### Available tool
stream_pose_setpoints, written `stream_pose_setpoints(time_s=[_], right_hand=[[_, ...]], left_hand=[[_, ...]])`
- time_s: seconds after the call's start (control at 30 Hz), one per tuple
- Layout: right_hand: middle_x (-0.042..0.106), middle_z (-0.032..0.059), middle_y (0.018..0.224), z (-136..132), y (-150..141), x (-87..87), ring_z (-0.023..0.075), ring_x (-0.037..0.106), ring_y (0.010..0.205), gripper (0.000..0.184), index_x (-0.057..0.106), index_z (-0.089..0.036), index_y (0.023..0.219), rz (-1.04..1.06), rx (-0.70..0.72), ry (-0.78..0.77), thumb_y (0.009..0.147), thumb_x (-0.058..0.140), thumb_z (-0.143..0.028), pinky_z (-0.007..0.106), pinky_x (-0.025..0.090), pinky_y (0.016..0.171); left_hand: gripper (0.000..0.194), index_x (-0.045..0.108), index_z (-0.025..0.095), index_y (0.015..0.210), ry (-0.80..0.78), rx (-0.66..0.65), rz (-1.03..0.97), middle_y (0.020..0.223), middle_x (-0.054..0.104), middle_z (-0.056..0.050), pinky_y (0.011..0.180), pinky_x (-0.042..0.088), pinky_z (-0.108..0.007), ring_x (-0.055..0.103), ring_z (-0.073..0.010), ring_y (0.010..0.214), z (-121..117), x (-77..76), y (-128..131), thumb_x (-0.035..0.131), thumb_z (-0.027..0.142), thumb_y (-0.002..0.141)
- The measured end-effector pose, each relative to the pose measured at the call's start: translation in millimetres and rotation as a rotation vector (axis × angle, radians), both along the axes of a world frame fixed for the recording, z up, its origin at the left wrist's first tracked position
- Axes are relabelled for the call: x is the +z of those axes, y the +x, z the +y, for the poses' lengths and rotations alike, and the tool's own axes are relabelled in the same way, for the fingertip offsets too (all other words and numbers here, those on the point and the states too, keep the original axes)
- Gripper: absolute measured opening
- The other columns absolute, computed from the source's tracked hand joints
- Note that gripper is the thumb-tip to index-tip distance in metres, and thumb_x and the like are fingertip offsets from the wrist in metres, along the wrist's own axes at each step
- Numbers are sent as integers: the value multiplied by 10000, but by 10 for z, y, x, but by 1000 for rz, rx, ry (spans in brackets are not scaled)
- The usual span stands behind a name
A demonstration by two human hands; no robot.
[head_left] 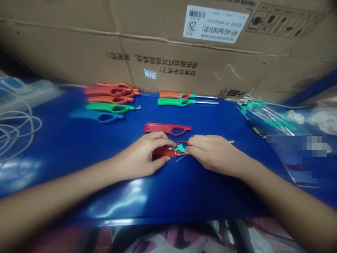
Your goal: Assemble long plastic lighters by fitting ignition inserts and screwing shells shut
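Observation:
My left hand (143,153) is closed around a red lighter shell half (164,152) whose hollow side faces up. A teal trigger piece (180,148) with a dark part and thin wires sits at that shell. My right hand (214,154) pinches the shell's front end by the trigger, its fingers hiding the exact grip. A metal tube tip (231,141) shows beyond the right hand. Just behind my hands lies the matching red shell half (155,127), open side up. A thin grey rod (180,159) lies beneath the held shell.
Orange (105,99), green (109,107) and blue lighter shells (94,115) lie at back left. Two lighters with metal tubes (179,102) lie near the cardboard box (86,45). At right are metal tube assemblies (271,114), a screwdriver (255,128) and a flat glossy device (297,172). White cable (31,123) coils left.

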State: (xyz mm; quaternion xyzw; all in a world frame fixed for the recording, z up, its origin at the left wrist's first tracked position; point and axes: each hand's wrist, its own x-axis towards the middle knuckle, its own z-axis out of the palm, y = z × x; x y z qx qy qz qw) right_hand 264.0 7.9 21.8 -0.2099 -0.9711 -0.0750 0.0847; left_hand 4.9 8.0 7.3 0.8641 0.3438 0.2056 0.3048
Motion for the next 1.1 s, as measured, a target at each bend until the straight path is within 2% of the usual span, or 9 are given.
stream_pose_setpoints(time_s=[0.63,1.1], right_hand=[[639,87,862,-21,-5,49,192,505,775,355,679,-115,962,-5,25,10,1028,329,-112,306,367,648],[624,74,883,-9,3,46,195,520,795,211,671,-129,986,-87,-18,-50,935,473,-78,309,400,653]], left_hand=[[329,670,188,1180,27,5,-6,1073,654,-57,923,512,-350,625,-203,1006,12,-20,16,630,136,858],[328,672,189,1207,64,4,8,1089,661,-74,937,529,-376,633,-211,1017,-13,0,20,609,160,886]])
